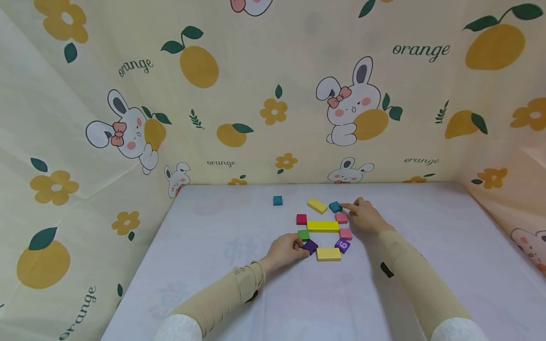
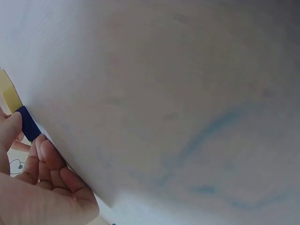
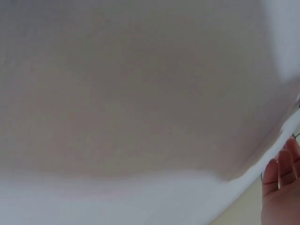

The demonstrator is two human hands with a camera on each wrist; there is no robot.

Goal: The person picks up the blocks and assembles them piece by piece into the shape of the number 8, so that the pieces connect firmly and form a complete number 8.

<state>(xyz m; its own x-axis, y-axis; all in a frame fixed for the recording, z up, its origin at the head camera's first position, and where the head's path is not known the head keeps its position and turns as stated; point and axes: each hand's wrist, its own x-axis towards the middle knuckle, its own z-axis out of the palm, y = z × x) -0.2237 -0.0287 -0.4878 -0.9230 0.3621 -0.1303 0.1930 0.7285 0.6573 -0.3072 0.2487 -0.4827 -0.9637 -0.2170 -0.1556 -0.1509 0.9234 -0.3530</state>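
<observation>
Colored blocks lie flat in a rough ring on the table. My left hand (image 1: 284, 249) is at the ring's lower left and pinches a dark purple block (image 1: 310, 246) between thumb and fingers. In the left wrist view that block (image 2: 30, 123) looks dark blue, with a yellow block (image 2: 9, 91) beyond it. At the upper right, my right hand (image 1: 366, 216) reaches out its index finger and touches the side of a teal block (image 1: 335, 207). The right wrist view catches only some curled fingers (image 3: 283, 171) at its edge; no block shows there.
Inside the ring lies a long yellow block (image 1: 323, 227). Around it are a red block (image 1: 301, 219), a green block (image 1: 304, 235), pink blocks (image 1: 345, 234), a purple block marked 6 (image 1: 342, 245) and pale yellow blocks (image 1: 328, 254). Another teal block (image 1: 277, 201) lies apart, farther left.
</observation>
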